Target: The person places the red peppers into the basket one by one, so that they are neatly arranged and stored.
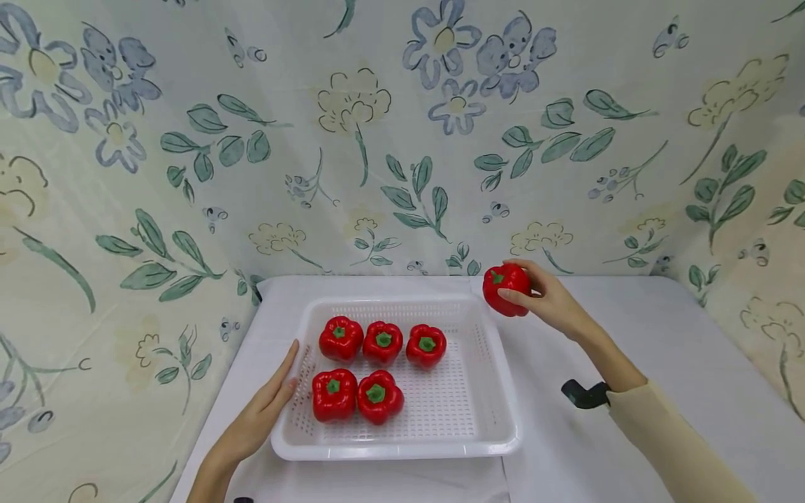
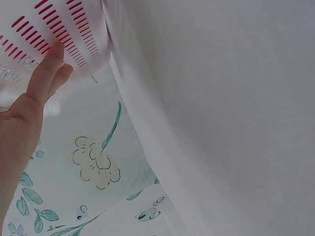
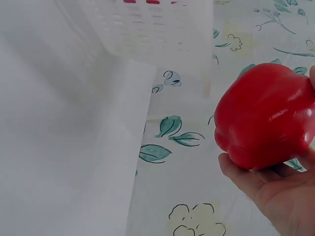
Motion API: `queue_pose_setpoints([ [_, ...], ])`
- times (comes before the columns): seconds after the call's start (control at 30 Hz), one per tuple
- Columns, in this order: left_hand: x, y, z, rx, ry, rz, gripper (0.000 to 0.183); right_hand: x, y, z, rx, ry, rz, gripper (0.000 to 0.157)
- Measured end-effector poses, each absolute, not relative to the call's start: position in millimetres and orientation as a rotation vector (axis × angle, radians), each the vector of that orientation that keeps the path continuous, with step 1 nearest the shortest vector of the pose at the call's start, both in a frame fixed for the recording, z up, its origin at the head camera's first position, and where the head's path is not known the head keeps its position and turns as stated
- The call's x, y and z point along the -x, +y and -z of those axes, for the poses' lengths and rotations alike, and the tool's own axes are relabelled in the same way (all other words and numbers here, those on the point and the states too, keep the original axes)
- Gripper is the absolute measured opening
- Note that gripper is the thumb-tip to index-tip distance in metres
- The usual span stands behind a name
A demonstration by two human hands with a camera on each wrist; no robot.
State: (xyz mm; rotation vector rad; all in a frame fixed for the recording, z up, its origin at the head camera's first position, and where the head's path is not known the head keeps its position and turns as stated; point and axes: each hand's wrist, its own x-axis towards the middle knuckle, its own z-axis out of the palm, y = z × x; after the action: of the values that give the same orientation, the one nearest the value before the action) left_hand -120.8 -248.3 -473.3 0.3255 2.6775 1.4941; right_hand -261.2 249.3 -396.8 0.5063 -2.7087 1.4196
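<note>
My right hand grips a red bell pepper with a green stem, held up by the basket's right back corner. In the right wrist view the pepper sits between thumb and fingers. My left hand lies along the left outer wall of a white plastic basket, fingers extended. In the left wrist view those fingers rest against the slotted wall. Inside the basket stand several red bell peppers: three in a back row, among them a rightmost pepper, and two in front at the left, including a corner pepper.
The basket stands on a table with a white cloth. Behind and at both sides hangs a flowered curtain. A black band is on the right wrist, near the beige sleeve.
</note>
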Motion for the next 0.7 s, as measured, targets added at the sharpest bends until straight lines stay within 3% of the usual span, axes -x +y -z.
queue_pose_setpoints([
  [0.53,120.4,-248.4,472.8,-0.334,2.663,-1.51,0.06,245.7,211.1,374.2,-0.77,-2.584,-1.745,0.066],
  [0.7,121.2,-249.0,473.8,-0.337,2.663,-1.509,0.06,235.7,196.9,373.7,-0.837,-2.621,-1.821,0.07],
])
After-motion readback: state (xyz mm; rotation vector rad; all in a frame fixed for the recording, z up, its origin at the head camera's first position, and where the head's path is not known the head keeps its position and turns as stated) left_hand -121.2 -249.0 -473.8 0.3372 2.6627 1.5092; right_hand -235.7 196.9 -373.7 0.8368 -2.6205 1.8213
